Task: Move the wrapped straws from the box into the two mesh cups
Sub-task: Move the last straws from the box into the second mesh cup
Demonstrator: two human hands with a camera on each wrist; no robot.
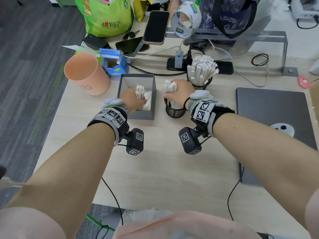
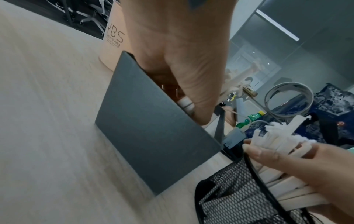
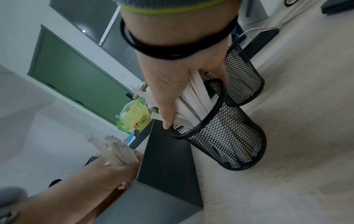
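Note:
A grey open box (image 1: pixel 149 116) stands mid-table. My left hand (image 1: pixel 132 99) reaches inside it and grips a bundle of white wrapped straws (image 1: pixel 140 91); more straws lie against the box's right wall. My right hand (image 1: pixel 179 94) holds another bundle of straws (image 1: pixel 170 87) whose lower ends stand in the near black mesh cup (image 1: pixel 174 112). The far mesh cup (image 1: pixel 201 83) is packed with straws. In the right wrist view the right hand's straws (image 3: pixel 193 97) enter the near mesh cup (image 3: pixel 228 136); the left hand's bundle (image 3: pixel 114 150) shows at lower left. In the left wrist view the left hand (image 2: pixel 184 78) dips behind the box wall (image 2: pixel 151 128).
A peach cup (image 1: pixel 86 75) and a blue carton (image 1: pixel 114 62) stand left of the box. A closed laptop (image 1: pixel 274 121) lies to the right. Phones, a tape roll (image 1: pixel 185 18), a power strip, cables and bags crowd the back. Bare table spreads toward me.

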